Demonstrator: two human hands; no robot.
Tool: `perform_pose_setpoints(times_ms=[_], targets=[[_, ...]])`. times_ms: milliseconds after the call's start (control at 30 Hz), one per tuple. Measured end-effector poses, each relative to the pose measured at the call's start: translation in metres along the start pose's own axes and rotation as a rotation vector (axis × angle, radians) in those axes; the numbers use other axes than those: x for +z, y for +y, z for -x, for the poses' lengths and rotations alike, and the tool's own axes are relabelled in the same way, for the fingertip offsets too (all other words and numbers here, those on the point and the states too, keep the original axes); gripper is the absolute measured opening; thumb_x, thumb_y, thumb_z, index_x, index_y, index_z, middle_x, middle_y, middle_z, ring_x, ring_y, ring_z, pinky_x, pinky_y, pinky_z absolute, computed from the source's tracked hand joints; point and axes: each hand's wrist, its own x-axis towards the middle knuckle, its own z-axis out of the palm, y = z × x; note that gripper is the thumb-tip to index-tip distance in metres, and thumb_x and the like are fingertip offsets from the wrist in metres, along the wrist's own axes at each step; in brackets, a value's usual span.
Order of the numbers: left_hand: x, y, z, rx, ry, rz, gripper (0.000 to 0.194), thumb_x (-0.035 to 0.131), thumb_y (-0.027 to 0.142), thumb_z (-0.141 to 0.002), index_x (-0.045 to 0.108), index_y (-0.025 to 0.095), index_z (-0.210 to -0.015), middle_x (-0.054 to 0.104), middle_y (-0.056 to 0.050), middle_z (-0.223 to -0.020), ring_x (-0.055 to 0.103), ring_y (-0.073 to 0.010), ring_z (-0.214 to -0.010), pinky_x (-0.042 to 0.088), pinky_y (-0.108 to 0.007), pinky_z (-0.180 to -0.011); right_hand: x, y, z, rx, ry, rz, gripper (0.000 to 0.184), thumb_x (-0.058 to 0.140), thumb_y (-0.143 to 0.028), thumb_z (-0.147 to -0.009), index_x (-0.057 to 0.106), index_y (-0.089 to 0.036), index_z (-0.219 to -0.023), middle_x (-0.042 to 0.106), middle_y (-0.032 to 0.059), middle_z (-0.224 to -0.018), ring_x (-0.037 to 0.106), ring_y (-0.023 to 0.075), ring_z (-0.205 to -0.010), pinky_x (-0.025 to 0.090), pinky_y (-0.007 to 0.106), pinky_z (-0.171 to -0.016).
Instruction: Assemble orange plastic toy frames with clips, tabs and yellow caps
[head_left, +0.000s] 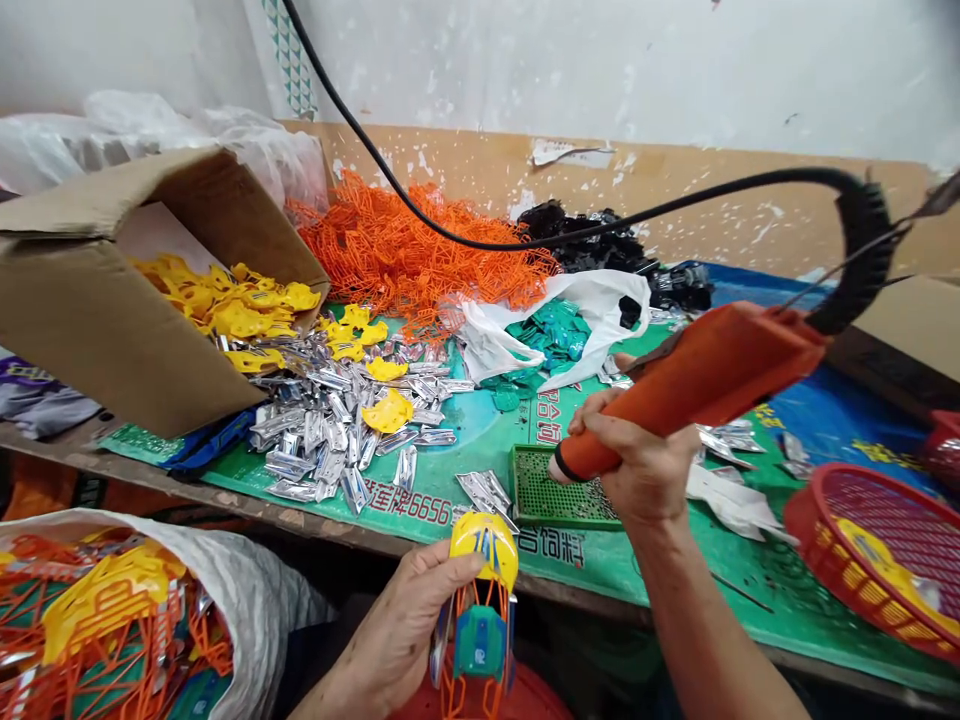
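My left hand (409,615) is closed on a toy car body (484,570) with a yellow hood, an orange tube frame, a green panel and silver sides. The thumb presses on the yellow hood. In my right hand (645,465) is an orange power screwdriver (697,375), its tip end pointing down to the left and a black cable running from its back. Below that tip end lies a green mesh tray (555,500) with small dark pieces, probably screws. Several silver parts (484,495) rest just beyond the car body. The screwdriver and the car body are apart.
A cardboard box (90,310) of yellow parts tips open at the left. Behind are orange frames (412,250), a white bag (495,345) of green parts and black parts (592,235). A red basket (817,530) stands right; a sack (262,600) of car bodies sits lower left.
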Motion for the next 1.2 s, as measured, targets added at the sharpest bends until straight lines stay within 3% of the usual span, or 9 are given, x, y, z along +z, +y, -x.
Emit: perform_pose_setpoints(times_ms=[100, 367, 633, 1200], targets=[[0.001, 0.000, 0.000, -0.005, 0.001, -0.017, 0.029, 0.081, 0.033, -0.068, 0.078, 0.009, -0.083, 0.074, -0.008, -0.074, 0.062, -0.0128, -0.064, 0.050, -0.020, -0.059, 0.001, 0.005, 0.003, 0.000, 0.004, -0.001, 0.029, 0.073, -0.017, -0.058, 0.064, -0.020, -0.085, 0.062, -0.0052, -0.061, 0.056, 0.0134, -0.053, 0.049, 0.033, -0.057], [0.000, -0.001, -0.001, -0.024, 0.008, -0.003, 0.028, 0.081, 0.031, -0.069, 0.078, 0.009, -0.086, 0.075, -0.010, -0.079, 0.062, -0.0135, -0.066, 0.049, -0.021, -0.062, 0.004, 0.012, 0.007, 0.016, -0.043, -0.010, 0.009, 0.072, -0.017, -0.059, 0.064, -0.019, -0.064, 0.061, -0.0021, -0.063, 0.056, 0.0143, -0.058, 0.047, 0.034, -0.059], [0.001, 0.001, -0.001, -0.046, 0.027, -0.043, 0.031, 0.082, 0.035, -0.067, 0.077, 0.009, -0.083, 0.071, -0.007, -0.071, 0.056, -0.0106, -0.058, 0.046, -0.019, -0.056, 0.005, 0.015, 0.008, 0.020, -0.044, 0.007, 0.012, 0.073, -0.020, -0.059, 0.062, -0.018, -0.064, 0.062, -0.0018, -0.063, 0.057, 0.0149, -0.059, 0.049, 0.034, -0.059], [0.002, 0.007, -0.001, 0.006, 0.024, 0.026, 0.031, 0.083, 0.030, -0.067, 0.077, 0.010, -0.090, 0.076, -0.010, -0.081, 0.065, -0.0141, -0.069, 0.052, -0.022, -0.067, 0.007, 0.016, 0.009, 0.037, -0.033, 0.006, 0.015, 0.073, -0.018, -0.057, 0.063, -0.017, -0.068, 0.062, -0.0008, -0.066, 0.057, 0.0157, -0.061, 0.048, 0.034, -0.060]])
